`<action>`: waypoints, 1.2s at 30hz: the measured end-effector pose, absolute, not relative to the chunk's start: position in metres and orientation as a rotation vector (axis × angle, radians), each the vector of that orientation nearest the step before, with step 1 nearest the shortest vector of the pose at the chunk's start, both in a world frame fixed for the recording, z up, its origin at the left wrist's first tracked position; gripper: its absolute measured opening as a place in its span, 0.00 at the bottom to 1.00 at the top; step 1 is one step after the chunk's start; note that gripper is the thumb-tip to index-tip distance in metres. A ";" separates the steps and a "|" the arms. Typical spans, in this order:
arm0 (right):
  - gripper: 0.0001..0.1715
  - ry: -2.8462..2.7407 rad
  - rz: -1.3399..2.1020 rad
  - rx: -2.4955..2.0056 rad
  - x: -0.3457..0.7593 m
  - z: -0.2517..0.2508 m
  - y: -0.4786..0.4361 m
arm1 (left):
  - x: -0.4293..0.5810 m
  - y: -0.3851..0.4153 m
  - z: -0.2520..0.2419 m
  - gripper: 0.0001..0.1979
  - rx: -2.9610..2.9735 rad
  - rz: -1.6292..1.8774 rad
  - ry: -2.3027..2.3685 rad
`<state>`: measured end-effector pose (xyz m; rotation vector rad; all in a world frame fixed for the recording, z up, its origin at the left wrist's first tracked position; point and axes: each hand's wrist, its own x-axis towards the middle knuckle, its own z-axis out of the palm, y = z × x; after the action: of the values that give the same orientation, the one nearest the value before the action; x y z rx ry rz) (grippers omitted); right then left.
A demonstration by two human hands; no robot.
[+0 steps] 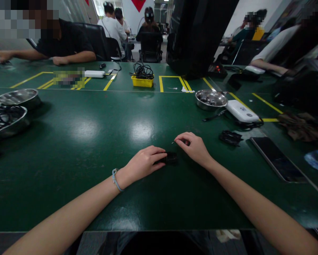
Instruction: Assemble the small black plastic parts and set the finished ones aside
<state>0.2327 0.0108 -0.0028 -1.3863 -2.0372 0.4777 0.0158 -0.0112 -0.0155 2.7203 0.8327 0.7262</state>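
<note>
On the green table (100, 198) in front of me lies a small black block-like part (171, 158). My left hand (145, 161), with a light blue cord bracelet (116, 180) at the wrist, grips it between thumb and fingers. Just to the right and slightly farther off, my right hand (193, 147) pinches a tiny, thin silvery piece (172, 142) between thumb and forefinger. That piece is too small to name and sits a little above and apart from the black part.
A steel bowl of small parts (211, 100), a white power bank (242, 111), a black bundle (230, 138) and a phone (278, 158) lie to the right. Steel bowls (15, 97) stand at left, a yellow cable tray (142, 81) farther back. People sit around the tables.
</note>
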 end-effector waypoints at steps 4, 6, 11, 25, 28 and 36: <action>0.05 -2.124 0.435 -1.415 0.233 -0.009 0.020 | 0.016 -0.012 -0.014 0.13 2.720 0.712 0.825; 0.05 -2.148 0.398 -1.418 0.230 -0.009 0.023 | 0.016 -0.012 -0.014 0.13 2.718 0.700 0.822; 0.04 -2.218 0.431 -1.428 0.228 -0.004 0.024 | 0.016 -0.012 -0.014 0.13 2.719 0.673 0.832; 0.04 -2.020 0.771 -1.201 0.220 0.003 -0.002 | 0.012 -0.008 -0.012 0.13 2.765 0.698 0.911; 0.04 -2.125 0.721 -1.168 0.216 0.002 -0.004 | 0.013 -0.008 -0.012 0.13 2.766 0.698 0.911; 0.05 -2.224 0.677 -1.165 0.215 0.000 -0.006 | 0.013 -0.008 -0.011 0.12 2.772 0.690 0.920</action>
<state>0.2147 -0.0064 -0.0002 -1.1652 -2.2241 0.6766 0.0130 -0.0079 -0.0107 2.7723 0.9204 0.6905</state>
